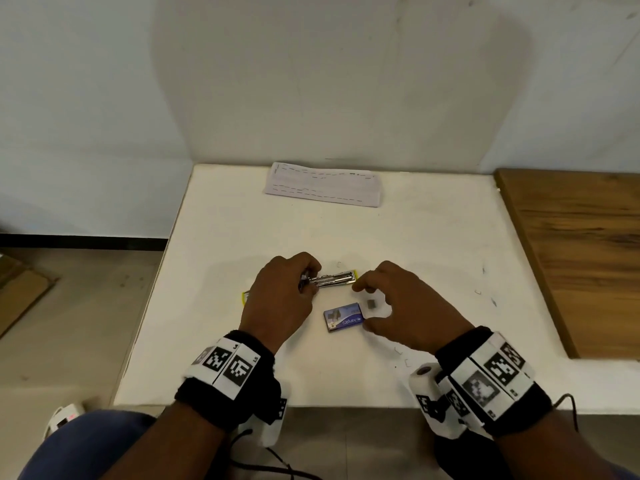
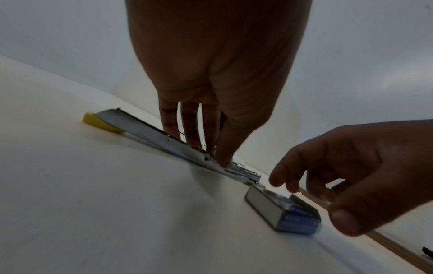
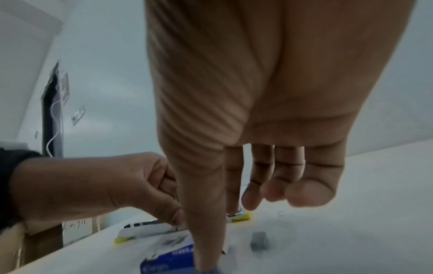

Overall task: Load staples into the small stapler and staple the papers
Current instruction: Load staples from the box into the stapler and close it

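The small stapler (image 1: pixel 334 279) lies opened out flat on the white table (image 1: pixel 433 237), its metal channel facing up and yellow plastic at both ends. My left hand (image 1: pixel 308 285) pinches the stapler (image 2: pixel 145 128) near its hinge, thumb and fingers curled over the metal. My right hand (image 1: pixel 363 306) hovers just right of it with relaxed, curved fingers, holding nothing. Its thumb tip is at the blue staple box (image 1: pixel 343 317), which lies open (image 2: pixel 281 209). A small grey strip of staples (image 1: pixel 371 304) lies under the right palm (image 3: pixel 259 241). The folded papers (image 1: pixel 325 184) rest at the table's far edge.
A wooden board (image 1: pixel 581 254) lies along the table's right side. A few loose bent staples (image 1: pixel 398 351) are scattered near my right wrist and toward the board. The table's left edge drops to the floor, where a cardboard box (image 1: pixel 20 292) stands.
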